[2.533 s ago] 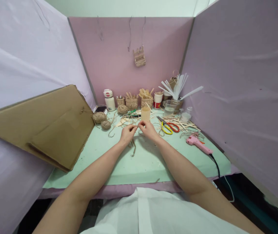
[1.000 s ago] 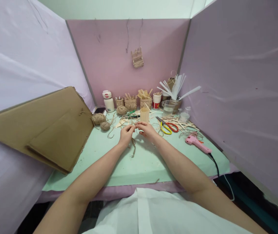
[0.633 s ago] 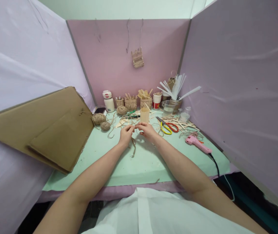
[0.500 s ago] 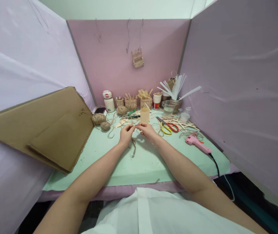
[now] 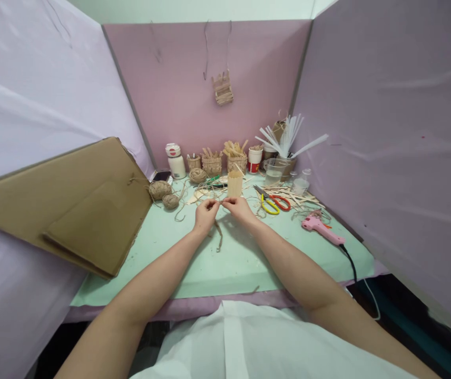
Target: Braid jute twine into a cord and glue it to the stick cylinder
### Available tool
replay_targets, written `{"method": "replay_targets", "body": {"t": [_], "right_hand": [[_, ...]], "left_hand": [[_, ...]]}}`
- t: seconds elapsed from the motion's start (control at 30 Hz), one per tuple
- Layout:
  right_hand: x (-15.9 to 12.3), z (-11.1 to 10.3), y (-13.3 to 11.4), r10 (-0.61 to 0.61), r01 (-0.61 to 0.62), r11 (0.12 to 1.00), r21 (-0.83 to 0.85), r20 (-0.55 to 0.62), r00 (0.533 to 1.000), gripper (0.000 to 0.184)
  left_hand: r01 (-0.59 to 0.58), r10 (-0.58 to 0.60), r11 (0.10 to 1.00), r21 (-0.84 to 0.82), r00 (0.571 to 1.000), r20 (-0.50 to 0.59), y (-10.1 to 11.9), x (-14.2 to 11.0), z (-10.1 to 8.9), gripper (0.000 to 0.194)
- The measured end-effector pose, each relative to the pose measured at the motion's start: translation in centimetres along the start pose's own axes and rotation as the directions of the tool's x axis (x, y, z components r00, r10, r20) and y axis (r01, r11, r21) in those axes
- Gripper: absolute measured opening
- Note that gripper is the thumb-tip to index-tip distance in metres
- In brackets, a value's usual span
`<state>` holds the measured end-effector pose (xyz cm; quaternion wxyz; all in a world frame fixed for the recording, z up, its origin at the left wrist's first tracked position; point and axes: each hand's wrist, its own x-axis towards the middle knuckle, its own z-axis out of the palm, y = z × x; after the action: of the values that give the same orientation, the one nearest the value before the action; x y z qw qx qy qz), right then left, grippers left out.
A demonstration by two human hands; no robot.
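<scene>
Over the middle of the green-covered table (image 5: pixel 194 279), my left hand (image 5: pixel 206 215) is closed in a pinch. A short brown length of twine (image 5: pixel 219 237), which looks braided, hangs below it toward the table. My right hand (image 5: pixel 238 209) pinches close beside it, fingertips almost meeting; the twine seems to run between them, though the strands at the fingertips are too small to make out. Just behind my right hand stands a small flat-stick wooden piece (image 5: pixel 235 183). Loose strands of twine (image 5: pixel 205 193) lie behind my left hand.
Yellow-and-red scissors (image 5: pixel 271 202) and a pink glue gun (image 5: pixel 322 230) lie at right, near scattered wooden strips (image 5: pixel 294 197). Twine balls (image 5: pixel 160 190) and a cardboard sheet (image 5: pixel 91 210) are at left. Along the back stand stick-filled baskets (image 5: pixel 212 166), a white bottle (image 5: pixel 176 163) and a plastic cup (image 5: pixel 275 172).
My hands stay together, with a slight shift of the fingers. The hanging twine end has swung a little to the right. The whole view has shifted slightly.
</scene>
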<state>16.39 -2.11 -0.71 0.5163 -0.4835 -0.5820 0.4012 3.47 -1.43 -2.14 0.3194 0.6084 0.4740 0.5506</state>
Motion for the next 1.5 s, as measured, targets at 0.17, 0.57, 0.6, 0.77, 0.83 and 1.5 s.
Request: {"method": "replay_targets", "body": {"t": [0.17,0.57,0.6,0.77,0.83,1.5], "right_hand": [[-0.3,-0.1,-0.6,0.130,-0.129,0.991,0.030,-0.013,0.991,0.019],[0.0,-0.5,-0.8,0.321,-0.331,0.930,0.162,0.089,0.943,0.010],[0.0,-0.5,-0.8,0.270,-0.275,0.953,0.124,0.054,0.961,0.012],[0.3,-0.1,0.0,-0.039,0.038,0.999,-0.020,-0.087,0.995,0.015],[0.4,0.1,0.2,-0.101,0.097,0.994,-0.054,-0.085,0.991,0.014],[0.4,0.3,0.3,-0.129,0.121,0.991,-0.066,-0.137,0.982,0.020]], "left_hand": [[0.200,-0.178,0.953,-0.228,0.978,0.111,-0.4,0.3,0.2,0.019],[0.541,-0.305,0.622,-0.566,0.833,0.461,0.6,0.4,-0.6,0.030],[0.542,-0.310,0.612,-0.577,0.835,0.455,0.6,0.4,-0.6,0.029],[0.493,-0.328,0.616,-0.614,0.869,0.370,0.6,0.4,-0.5,0.030],[0.465,-0.331,0.644,-0.607,0.885,0.327,0.6,0.4,-0.4,0.031],[0.364,-0.324,0.761,-0.537,0.930,0.171,0.5,0.3,0.0,0.027]]}}
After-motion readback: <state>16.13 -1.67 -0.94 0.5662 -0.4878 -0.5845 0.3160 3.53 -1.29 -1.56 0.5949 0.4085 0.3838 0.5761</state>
